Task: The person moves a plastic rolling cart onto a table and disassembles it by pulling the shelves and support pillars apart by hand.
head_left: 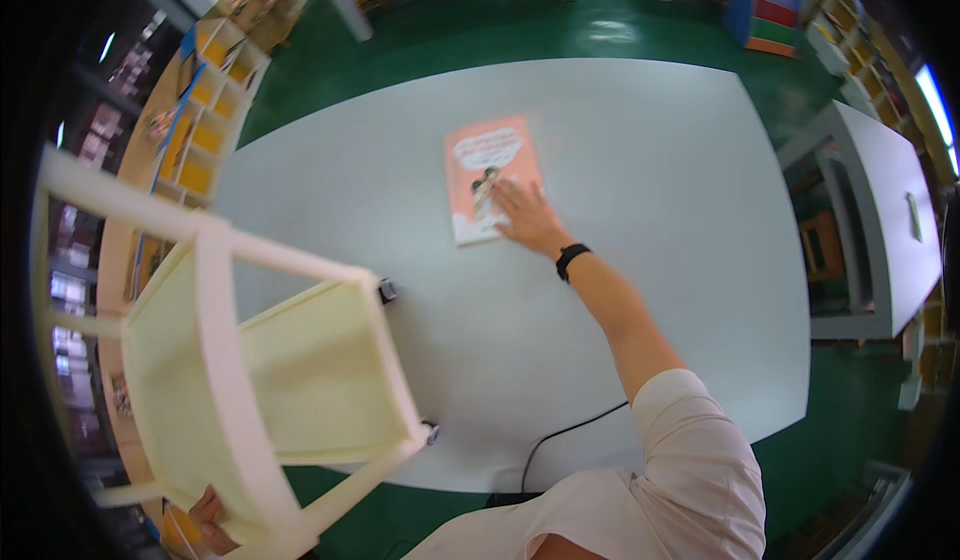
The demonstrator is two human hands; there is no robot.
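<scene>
Open shelf (258, 72), 10 o'clock: cubbies with yellow inside; finer contents too blurred. Left hand (212, 522), 7 o'clock, at lower edge of cream wheeled frame (228, 340); mostly hidden, can't tell if clamped. Presumably there to steady the tilted frame. Its castors (387, 290) point toward 3 o'clock; contact with table (660, 160) unclear. Book (480, 175), pink-orange cover up, lies flat on table near 12 o'clock, bottom edge toward wearer, so probably set for reading from this side. Right hand (528, 215) spread over cover's lower right, fingers extended, not gripping; likely keeps book flat. Hands well apart. Black cable (560, 432), 5 o'clock. White desk (900, 190), 3 o'clock: wooden chair (822, 245) in its open space.
</scene>
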